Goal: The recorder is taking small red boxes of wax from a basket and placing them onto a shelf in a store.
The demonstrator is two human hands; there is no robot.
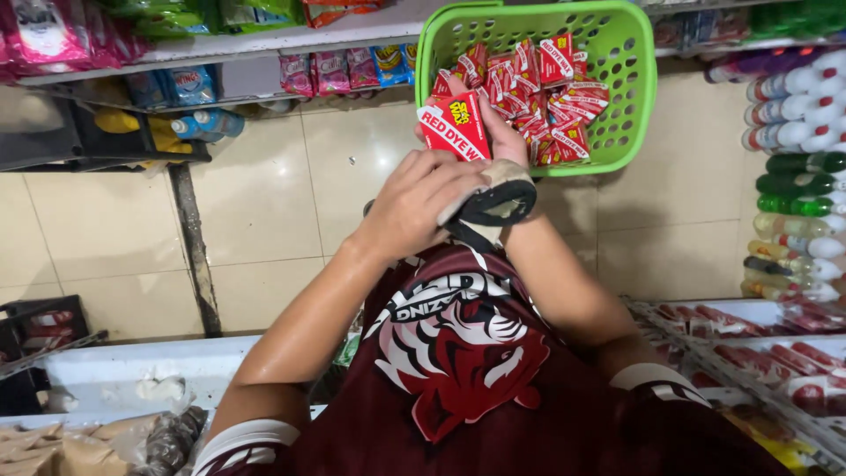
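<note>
My right hand [500,132] holds a small red packet [454,128] with white and yellow print, just over the near rim of a green plastic basket [627,88]. Many packets of the same kind [546,88] fill the basket. A black and beige strap [495,201] loops around my right wrist. My left hand [414,207] reaches across from the left, and its fingers close on that strap beside the wrist. Whether the strap belongs to the basket is hidden.
The floor is beige tile [264,203]. Shelves of bagged goods [335,70] run along the far side, rows of bottles [793,159] stand at the right, and packaged goods [758,344] lie at the lower right. A white counter edge [115,370] is at the lower left.
</note>
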